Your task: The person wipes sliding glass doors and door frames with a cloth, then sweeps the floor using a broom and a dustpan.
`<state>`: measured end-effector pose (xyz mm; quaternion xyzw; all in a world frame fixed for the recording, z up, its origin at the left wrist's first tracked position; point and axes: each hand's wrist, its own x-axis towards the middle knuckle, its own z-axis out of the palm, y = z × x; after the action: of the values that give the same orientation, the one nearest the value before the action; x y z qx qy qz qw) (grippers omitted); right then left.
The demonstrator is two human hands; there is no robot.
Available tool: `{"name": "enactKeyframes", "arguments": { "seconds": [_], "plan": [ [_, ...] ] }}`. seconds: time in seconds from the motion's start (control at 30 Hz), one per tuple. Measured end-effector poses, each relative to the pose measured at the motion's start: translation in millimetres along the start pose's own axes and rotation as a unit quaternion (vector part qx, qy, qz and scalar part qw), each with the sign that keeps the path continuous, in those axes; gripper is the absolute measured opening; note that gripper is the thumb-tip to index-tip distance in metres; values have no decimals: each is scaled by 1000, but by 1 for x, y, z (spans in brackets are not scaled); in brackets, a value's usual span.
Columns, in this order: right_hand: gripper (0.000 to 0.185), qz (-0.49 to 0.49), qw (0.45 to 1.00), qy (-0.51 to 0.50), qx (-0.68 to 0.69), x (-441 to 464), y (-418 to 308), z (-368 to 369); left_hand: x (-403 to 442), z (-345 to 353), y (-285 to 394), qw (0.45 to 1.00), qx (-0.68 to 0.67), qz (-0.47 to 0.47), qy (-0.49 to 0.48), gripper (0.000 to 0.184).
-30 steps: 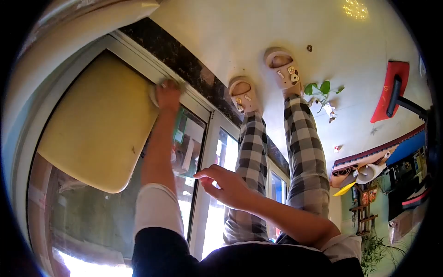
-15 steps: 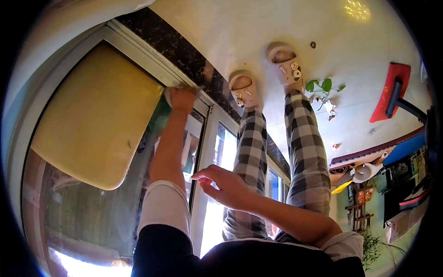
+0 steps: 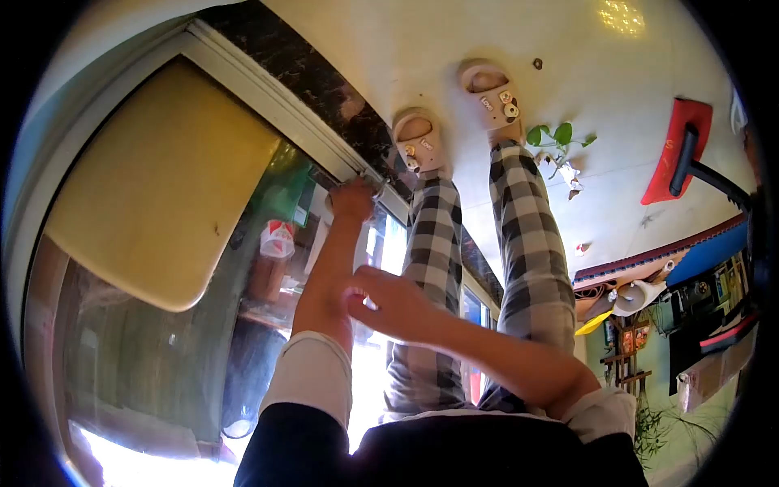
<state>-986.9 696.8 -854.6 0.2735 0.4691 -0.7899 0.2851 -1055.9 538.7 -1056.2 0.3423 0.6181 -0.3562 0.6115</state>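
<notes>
My left hand (image 3: 353, 199) is pressed near the lower frame (image 3: 300, 130) of a glass door, its fingers bunched. They seem to close on a pale, cloth-like piece, mostly hidden and blurred. Behind the arm lies the glass pane (image 3: 154, 357), with a yellowish rounded panel (image 3: 162, 187) showing at it. My right hand (image 3: 393, 304) hangs in front of my body with fingers loosely bent and a gap at the thumb. Nothing shows in it, and it overlaps my left forearm in the view; whether they touch I cannot tell.
A dark marble strip (image 3: 284, 61) runs along the door's foot. On the pale floor (image 3: 365, 40) lie a leafy green sprig (image 3: 560, 138) and scraps. At right are a red floor-brush head (image 3: 680, 150) on a black pole and a shelf area with a white roll-shaped thing (image 3: 637, 299).
My left hand has slid right along the lower door frame, away from the yellowish panel. My right hand has risen slightly and now overlaps the left forearm. The whole view has shifted a little.
</notes>
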Motion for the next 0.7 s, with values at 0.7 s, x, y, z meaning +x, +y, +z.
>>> {"name": "enactKeyframes", "arguments": {
  "seconds": [0.7],
  "plan": [
    [20, 32, 974, 84, -208, -70, 128, -37, -91, 75, 20, 964, 26, -47, 261, 21]
  ]
}}
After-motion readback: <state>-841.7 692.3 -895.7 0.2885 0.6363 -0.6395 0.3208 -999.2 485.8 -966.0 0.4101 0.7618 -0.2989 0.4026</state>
